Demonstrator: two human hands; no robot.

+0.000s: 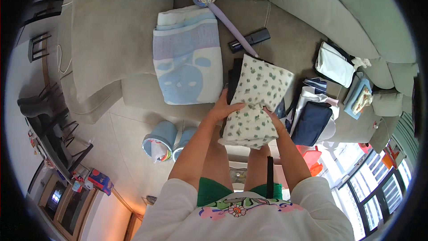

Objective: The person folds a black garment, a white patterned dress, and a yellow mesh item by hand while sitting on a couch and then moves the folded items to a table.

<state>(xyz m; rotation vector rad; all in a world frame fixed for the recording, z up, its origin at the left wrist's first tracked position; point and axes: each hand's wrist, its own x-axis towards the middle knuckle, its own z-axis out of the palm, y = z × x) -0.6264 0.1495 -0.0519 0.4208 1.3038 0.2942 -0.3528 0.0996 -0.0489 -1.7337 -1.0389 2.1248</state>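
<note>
Between my two hands is a folded cream garment (263,80) with a dark green spotted print, bunched across its middle. My left hand (221,108) grips its left side, the thumb lying on top. My right hand (275,120) is closed on its right edge, most of its fingers hidden by the cloth. Black cloth (233,73) shows along the garment's upper left side; I cannot tell whether it is held too. Just left on the sofa lies a folded blue and white towel or blanket (187,69).
The grey sofa (125,27) curves around in front. On it lie a purple-handled stick (232,29), a dark handheld device (249,40), a folded navy garment (312,122), a white folded cloth (335,64) and a light-blue cloth (354,102). Blue bins (160,134) stand on the floor, left.
</note>
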